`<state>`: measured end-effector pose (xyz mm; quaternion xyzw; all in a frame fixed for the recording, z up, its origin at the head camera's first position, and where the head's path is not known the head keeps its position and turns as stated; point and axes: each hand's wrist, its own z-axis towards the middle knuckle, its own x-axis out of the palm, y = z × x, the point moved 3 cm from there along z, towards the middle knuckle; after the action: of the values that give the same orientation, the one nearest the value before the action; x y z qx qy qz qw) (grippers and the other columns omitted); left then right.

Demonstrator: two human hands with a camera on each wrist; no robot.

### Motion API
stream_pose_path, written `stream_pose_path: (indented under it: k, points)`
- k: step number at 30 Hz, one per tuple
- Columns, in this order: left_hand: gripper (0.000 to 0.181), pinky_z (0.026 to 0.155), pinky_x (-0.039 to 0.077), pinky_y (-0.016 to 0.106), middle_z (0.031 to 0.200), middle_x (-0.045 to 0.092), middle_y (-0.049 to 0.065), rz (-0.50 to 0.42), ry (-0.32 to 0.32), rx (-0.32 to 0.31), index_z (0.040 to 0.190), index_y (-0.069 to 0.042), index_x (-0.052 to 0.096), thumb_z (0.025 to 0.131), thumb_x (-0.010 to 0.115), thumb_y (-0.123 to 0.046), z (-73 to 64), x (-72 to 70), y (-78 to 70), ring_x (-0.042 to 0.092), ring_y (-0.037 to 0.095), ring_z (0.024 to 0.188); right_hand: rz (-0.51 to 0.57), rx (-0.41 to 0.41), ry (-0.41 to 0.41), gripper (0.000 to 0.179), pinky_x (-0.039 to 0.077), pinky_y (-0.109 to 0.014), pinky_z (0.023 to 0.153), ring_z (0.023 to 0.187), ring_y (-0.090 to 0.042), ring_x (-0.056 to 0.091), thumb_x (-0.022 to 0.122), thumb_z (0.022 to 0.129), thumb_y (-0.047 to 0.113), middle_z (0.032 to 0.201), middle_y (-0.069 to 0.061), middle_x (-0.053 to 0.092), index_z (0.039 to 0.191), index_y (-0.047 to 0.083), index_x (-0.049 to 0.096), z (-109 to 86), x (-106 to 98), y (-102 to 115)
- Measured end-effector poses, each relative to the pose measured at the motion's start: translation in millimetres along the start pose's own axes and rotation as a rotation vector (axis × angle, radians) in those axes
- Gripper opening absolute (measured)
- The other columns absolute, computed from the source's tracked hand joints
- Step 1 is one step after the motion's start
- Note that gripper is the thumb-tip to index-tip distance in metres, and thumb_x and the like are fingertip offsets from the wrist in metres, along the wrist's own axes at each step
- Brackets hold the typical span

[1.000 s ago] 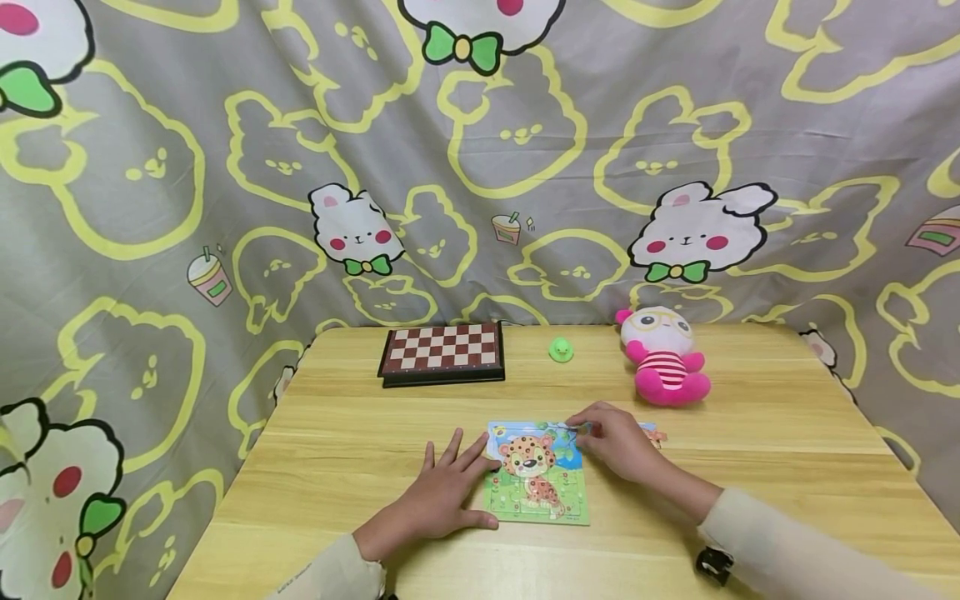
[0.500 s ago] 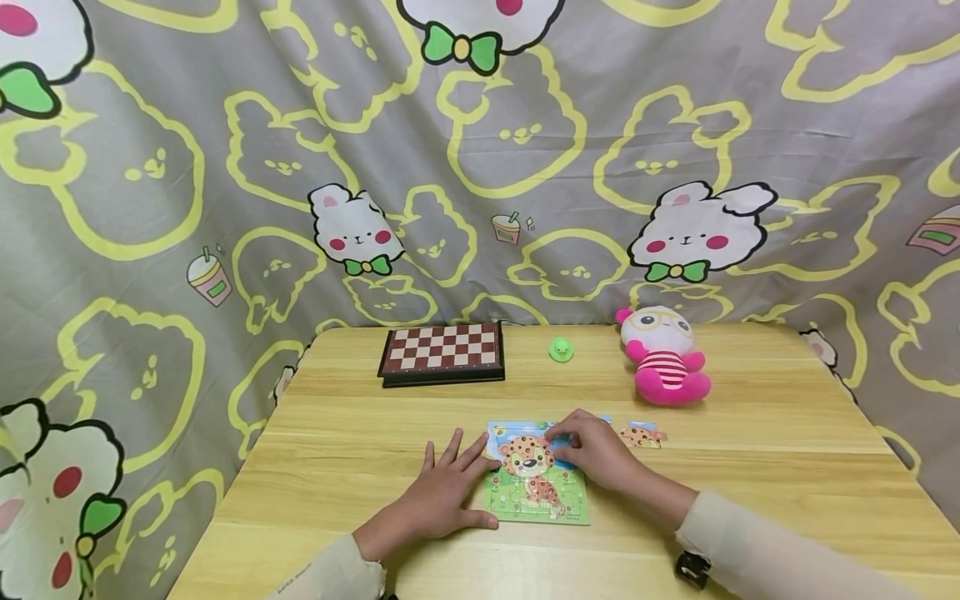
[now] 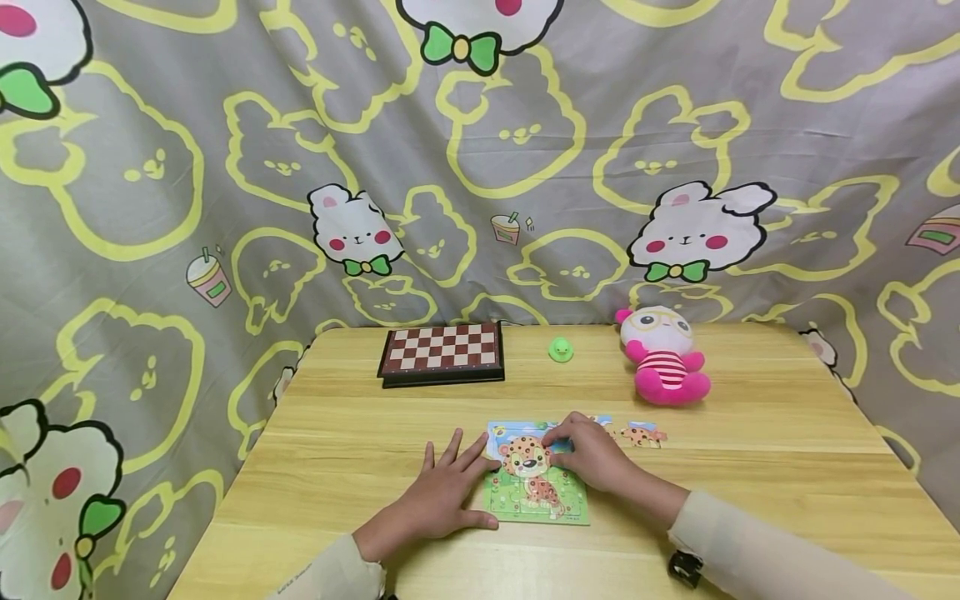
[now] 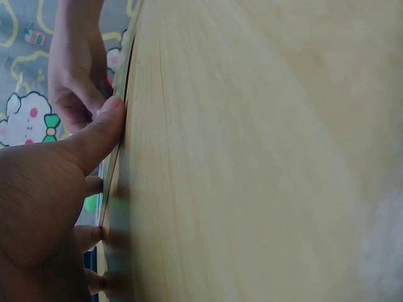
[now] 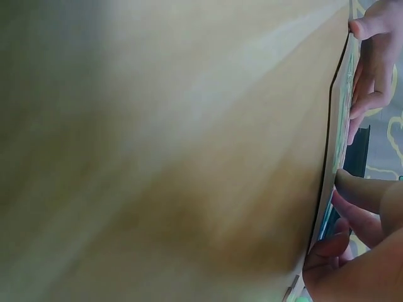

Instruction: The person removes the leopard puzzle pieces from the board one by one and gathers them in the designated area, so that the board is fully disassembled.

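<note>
Head cam has the leopard puzzle [image 3: 531, 477] lying flat on the wooden table [image 3: 322, 467], right in front of the person, with a few loose pieces [image 3: 642, 436] just past its upper right corner. Left hand [image 3: 442, 496] is spread wide, thumb and fingers fanned out along the left edge, not gripping anything. Right hand [image 3: 596, 454] has its fingers bent over the upper right area, thumb and index close together; can't tell if a piece is pinched in there, the hand blocks it.

Handling-wise, I'd guess the whole thing is light, thin and stiff, probably card. The printed face looks a bit glossy, so I'd expect it to skid on smooth wood if nothing braces the side. Bits like these are likely easy to bend or fray at the tabs, so go gentle. For a single piece I'd pinch opposite edges with thumb and index. For the board, hold the outer border and keep it level.
</note>
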<state>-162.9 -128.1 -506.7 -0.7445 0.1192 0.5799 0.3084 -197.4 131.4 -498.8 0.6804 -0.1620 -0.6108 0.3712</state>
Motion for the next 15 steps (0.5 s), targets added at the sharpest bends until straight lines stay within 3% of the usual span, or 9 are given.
stream_pose_path:
  k: [8, 15]
  points:
    - [0.081, 0.11, 0.012, 0.084, 0.174, 0.014, 0.002, -0.005, 0.0, 0.0, 0.153, -0.034, 0.044, 0.086, 0.061, -0.075, 0.1, 1.5, 1.0, 0.007, 0.048, 0.156, -0.02, -0.029, 0.016, 0.018, 0.045, -0.032, 0.082, 0.089, -0.016, 0.051, 0.083, 0.085, 0.006, 0.097, -0.001, 0.054, 0.098, 0.017, 0.077, 0.8, -1.9, 4.8]
    - [0.08, 0.11, 0.012, 0.084, 0.174, 0.013, 0.002, -0.003, -0.003, 0.004, 0.153, -0.035, 0.044, 0.086, 0.06, -0.075, 0.1, 2.5, 1.3, 0.006, 0.048, 0.156, -0.062, -0.03, -0.002, 0.023, 0.048, -0.044, 0.092, 0.102, -0.02, 0.052, 0.086, 0.082, 0.005, 0.11, -0.002, 0.053, 0.092, 0.023, 0.075, 0.9, -2.6, 9.2]
